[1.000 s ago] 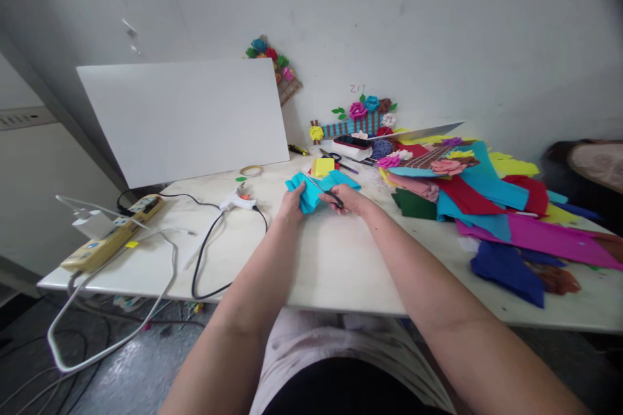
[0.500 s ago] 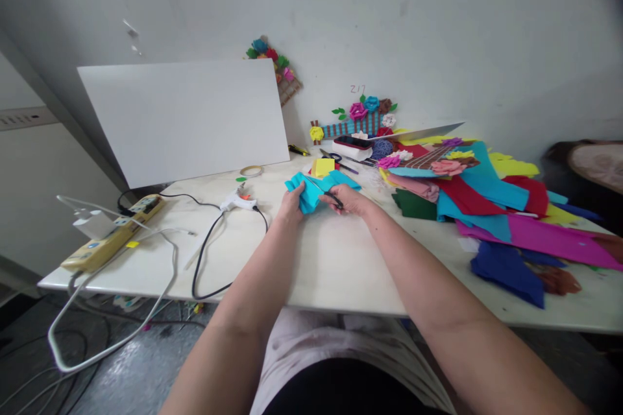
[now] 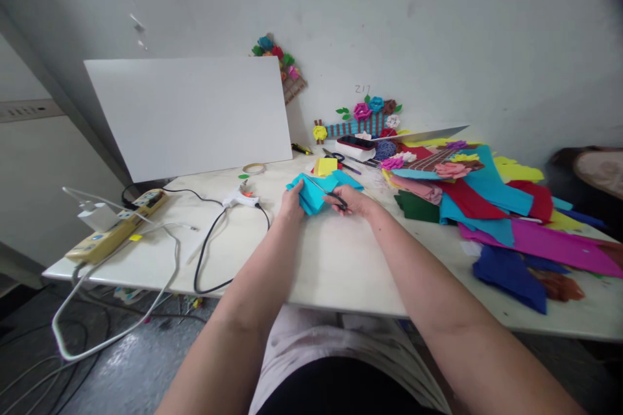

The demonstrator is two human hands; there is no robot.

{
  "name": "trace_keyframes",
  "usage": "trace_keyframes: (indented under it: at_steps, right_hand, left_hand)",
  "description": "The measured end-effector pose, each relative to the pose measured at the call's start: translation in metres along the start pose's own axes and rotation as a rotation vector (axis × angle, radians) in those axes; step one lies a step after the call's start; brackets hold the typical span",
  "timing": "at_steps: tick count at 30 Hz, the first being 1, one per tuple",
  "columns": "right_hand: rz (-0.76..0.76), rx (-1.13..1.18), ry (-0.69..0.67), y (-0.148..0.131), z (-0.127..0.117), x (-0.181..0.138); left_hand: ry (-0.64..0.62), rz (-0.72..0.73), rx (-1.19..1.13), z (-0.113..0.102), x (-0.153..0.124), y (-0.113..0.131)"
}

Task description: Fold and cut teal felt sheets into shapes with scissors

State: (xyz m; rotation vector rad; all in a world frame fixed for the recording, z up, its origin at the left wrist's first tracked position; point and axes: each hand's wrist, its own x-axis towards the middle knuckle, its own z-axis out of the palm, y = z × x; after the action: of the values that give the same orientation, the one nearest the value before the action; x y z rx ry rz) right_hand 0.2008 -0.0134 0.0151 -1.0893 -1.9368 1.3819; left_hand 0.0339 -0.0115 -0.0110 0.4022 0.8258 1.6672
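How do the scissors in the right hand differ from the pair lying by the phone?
The scissors in hand have black handles; the spare scissors have blue ones. The first are gripped by the right hand, blades against the turquoise felt that the left hand holds; the second lie untouched on the table, farther back. Both are small.

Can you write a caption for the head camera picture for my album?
Left hand holds turquoise felt while right hand cuts it with scissors.
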Motion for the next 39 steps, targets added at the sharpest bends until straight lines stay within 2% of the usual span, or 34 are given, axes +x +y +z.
trace_keyframes:
  at_steps: [7,17,27,39]
  right_hand:
    - [0.001,0.016,-0.021,-0.004,-0.001,-0.005]
    - [0.015,-0.092,-0.042,-0.01,-0.002,-0.007]
    - [0.033,-0.105,-0.002,-0.013,0.001,-0.008]
    - [0.001,-0.102,0.013,-0.008,0.001,-0.004]
  left_hand:
    - [-0.043,-0.02,0.017,0.0,-0.003,0.0]
    - [-0.047,-0.003,0.054,0.002,-0.005,-0.002]
    - [-0.076,-0.019,0.059,-0.002,0.002,-0.005]
    - [-0.042,-0.015,0.049,0.0,-0.001,-0.004]
